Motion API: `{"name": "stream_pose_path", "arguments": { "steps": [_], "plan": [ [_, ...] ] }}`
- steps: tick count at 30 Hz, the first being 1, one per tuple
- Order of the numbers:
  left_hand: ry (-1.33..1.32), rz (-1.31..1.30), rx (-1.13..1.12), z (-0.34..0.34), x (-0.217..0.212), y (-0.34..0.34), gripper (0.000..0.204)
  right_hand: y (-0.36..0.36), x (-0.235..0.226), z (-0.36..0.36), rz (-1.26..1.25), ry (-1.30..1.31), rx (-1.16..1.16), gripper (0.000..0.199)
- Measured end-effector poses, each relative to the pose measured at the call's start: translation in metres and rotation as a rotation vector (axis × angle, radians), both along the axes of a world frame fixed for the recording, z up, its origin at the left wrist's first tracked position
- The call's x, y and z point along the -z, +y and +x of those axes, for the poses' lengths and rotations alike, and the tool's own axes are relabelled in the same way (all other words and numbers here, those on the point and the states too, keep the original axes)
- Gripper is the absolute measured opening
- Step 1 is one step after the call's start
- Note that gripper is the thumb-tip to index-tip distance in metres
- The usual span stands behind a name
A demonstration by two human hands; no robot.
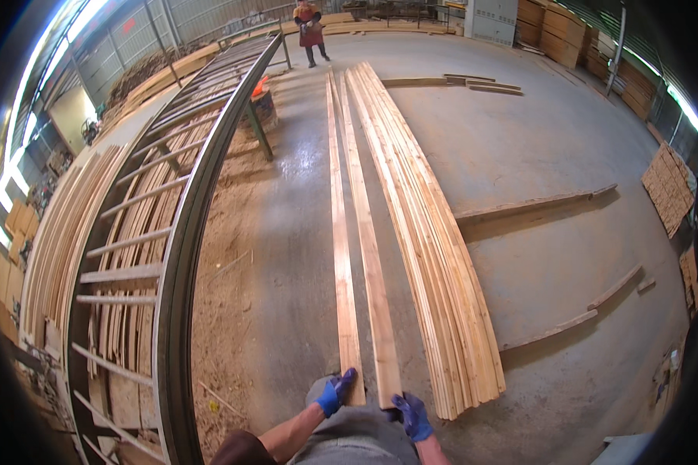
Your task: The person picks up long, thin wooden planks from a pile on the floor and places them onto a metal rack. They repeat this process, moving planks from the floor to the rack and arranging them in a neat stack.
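Observation:
My left hand, in a blue and purple glove, is closed round the near end of a long, narrow wooden board. With the same kind of glove, my right hand grips the near end of a second long board. Both boards stretch far ahead, side by side with a thin gap between them. Just to their right lies a long stack of similar boards, its near end close to my right hand.
A long metal roller frame on legs runs along the left, with more planks beyond it. Sawdust covers the floor beside it. Timber bearers lie on the right. A person in a red apron stands far ahead.

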State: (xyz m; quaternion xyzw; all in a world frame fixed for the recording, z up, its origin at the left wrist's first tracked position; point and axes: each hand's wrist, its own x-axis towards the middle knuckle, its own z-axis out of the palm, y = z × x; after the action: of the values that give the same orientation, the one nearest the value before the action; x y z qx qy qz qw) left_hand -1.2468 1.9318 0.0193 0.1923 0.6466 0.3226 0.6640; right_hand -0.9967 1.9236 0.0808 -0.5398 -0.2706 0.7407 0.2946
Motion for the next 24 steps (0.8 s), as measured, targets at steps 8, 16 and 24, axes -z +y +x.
{"name": "stream_pose_path", "arguments": {
  "steps": [8, 16, 24],
  "plan": [
    [-0.576, 0.023, -0.317, -0.014, -0.054, -0.02, 0.058, 0.015, -0.066, -0.024, 0.001, -0.053, -0.209, 0.039],
    [-0.6, -0.041, -0.372, -0.093, -0.054, -0.056, 0.06, 0.023, -0.072, -0.085, -0.015, -0.203, -0.411, 0.034],
    [-0.69, -0.094, -0.413, -0.146, -0.059, -0.072, 0.061, 0.053, -0.09, -0.159, -0.103, -0.087, -0.431, 0.038]
  ]
}}
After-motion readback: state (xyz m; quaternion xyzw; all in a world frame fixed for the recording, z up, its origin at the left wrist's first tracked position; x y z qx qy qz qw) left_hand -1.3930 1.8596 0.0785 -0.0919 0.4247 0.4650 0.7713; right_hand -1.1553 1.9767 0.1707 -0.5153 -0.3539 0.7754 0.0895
